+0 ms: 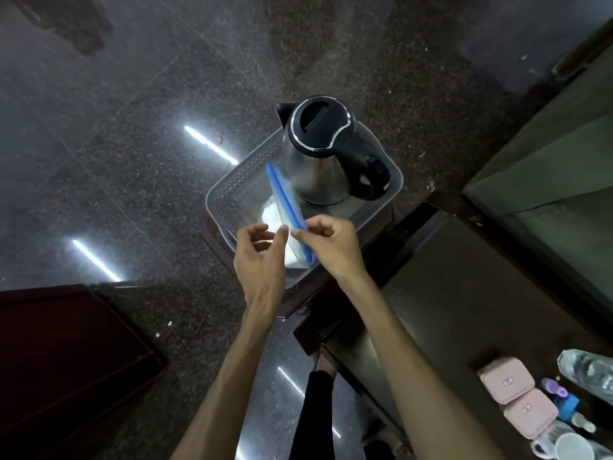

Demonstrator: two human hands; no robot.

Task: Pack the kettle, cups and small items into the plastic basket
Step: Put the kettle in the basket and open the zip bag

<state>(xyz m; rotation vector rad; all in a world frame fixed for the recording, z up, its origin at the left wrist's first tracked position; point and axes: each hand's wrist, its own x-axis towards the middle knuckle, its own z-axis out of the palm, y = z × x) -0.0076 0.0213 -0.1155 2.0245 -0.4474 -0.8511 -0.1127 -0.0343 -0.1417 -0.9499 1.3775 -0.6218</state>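
Note:
A steel kettle [318, 154] with a black lid and handle stands upright in the far end of the translucent plastic basket [232, 180]. Over the basket's near half I hold a clear zip bag [287, 207] with a blue seal strip and white contents. My right hand [326, 242] pinches the near end of the blue strip. My left hand [262, 252] is beside it, fingertips at the bag's edge. A white cup [572, 448] stands at the bottom right on the table.
The basket sits on a small dark wooden stand [331, 293] above a speckled stone floor. On the table at the right lie two pink boxes [517, 396], a clear bottle [590, 370] and small purple and blue items [564, 400]. A dark red cabinet [66, 360] is at the left.

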